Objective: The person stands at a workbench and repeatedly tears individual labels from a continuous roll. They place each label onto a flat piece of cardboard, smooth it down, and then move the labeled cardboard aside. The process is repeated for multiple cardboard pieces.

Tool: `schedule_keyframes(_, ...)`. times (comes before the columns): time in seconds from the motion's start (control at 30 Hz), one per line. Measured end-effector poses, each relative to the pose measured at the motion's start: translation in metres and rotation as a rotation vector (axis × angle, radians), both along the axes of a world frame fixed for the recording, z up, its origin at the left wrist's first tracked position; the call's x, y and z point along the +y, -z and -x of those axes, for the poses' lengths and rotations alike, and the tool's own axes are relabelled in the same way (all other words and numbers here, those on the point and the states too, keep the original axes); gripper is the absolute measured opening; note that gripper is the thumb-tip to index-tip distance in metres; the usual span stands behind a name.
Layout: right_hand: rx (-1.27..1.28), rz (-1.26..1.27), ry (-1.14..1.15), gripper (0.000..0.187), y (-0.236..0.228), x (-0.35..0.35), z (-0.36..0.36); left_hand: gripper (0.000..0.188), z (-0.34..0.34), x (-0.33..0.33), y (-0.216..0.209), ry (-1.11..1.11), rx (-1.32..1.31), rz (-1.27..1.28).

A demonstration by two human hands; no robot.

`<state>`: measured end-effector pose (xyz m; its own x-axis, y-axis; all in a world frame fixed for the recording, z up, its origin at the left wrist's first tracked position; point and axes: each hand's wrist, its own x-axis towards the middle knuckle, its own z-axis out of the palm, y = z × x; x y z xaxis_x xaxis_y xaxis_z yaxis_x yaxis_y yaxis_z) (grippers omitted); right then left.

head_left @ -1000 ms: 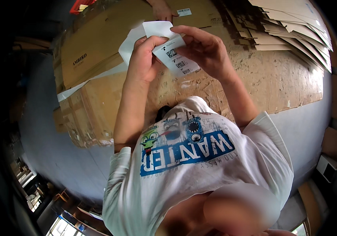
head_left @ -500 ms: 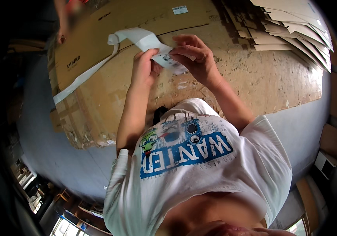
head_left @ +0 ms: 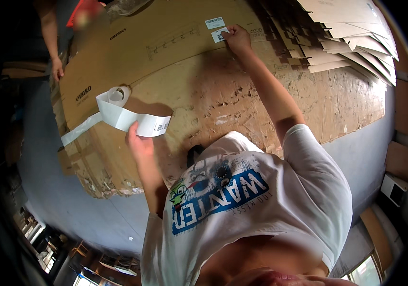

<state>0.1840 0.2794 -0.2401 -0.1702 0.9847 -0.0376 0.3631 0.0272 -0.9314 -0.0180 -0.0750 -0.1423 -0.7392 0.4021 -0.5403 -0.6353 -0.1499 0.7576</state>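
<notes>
My left hand (head_left: 142,147) pinches a long white strip of labels (head_left: 127,117) near its free, printed end. The strip curls back into a loose roll (head_left: 118,95), and its tail trails off to the left over the table. My right hand (head_left: 239,40) is stretched far forward, its fingers closed on one small white label (head_left: 219,35) with a square code. That label lies at the surface of a flat brown carton (head_left: 170,52), just below another white barcode label (head_left: 214,22). Whether it is stuck down cannot be told.
A worn table top covered in cardboard (head_left: 204,100) spreads under my arms. Stacked flat cardboard sheets (head_left: 351,43) overhang at the back right. At the far left, another person's hand (head_left: 57,70) hangs beside the carton's edge.
My hands have parted: the right has moved forward to the carton with a single label, the left back toward me with the strip. The other person's hand has shifted left and nearer.
</notes>
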Motion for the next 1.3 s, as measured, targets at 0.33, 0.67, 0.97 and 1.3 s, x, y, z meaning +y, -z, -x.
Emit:
schedule_keyframes(0.33, -0.32, -0.081, 0.046, 0.03, 0.005, 0.007, 0.016, 0.032, 0.003, 0.009, 0.014, 0.0, -0.009, -0.014)
schedule_keyframes(0.67, -0.262, 0.035, 0.053, 0.031, 0.004, 0.013, 0.02, 0.03, 0.0, 0.012, 0.023, 0.003, -0.018, -0.005)
schedule_keyframes(0.97, -0.415, -0.124, 0.098, 0.032, 0.006, 0.006, 0.026, 0.03, -0.001, 0.014, 0.023, 0.014, -0.028, 0.036)
schedule_keyframes(1.3, -0.768, -0.127, 0.07, 0.048, -0.019, -0.01, 0.025, 0.033, -0.004, 0.0, 0.013, -0.009, -0.007, 0.015)
